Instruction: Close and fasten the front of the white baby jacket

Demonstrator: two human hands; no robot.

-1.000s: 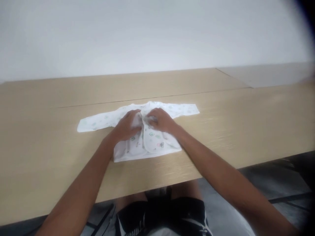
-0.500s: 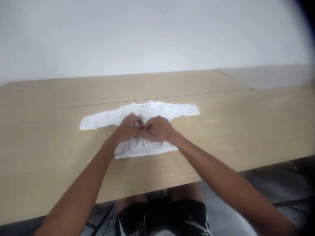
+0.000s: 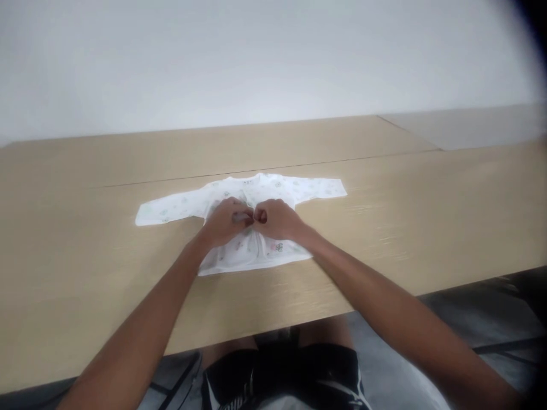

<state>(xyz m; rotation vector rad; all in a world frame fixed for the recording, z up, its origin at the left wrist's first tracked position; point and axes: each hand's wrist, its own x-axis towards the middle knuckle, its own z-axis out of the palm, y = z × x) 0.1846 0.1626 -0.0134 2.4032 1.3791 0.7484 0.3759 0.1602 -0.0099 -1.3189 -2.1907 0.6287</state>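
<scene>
A small white baby shirt [image 3: 179,205] with a faint printed pattern lies flat on the light wooden table [image 3: 427,216], its sleeves spread to both sides. My left hand [image 3: 225,223] and my right hand [image 3: 276,220] meet at the middle of the shirt's front. Both hands have their fingers curled and pinched on the fabric along the front opening, thumbs nearly touching. The lower hem [image 3: 252,263] lies toward me below my hands.
A seam [image 3: 342,161] runs across the table behind the shirt. A white wall [image 3: 256,57] stands beyond the far edge. Below the near edge I see my dark shorts [image 3: 282,381] and grey floor [image 3: 470,319].
My hands went from lying on the shirt's front to pinching it together at the middle. The front panels have been drawn closer.
</scene>
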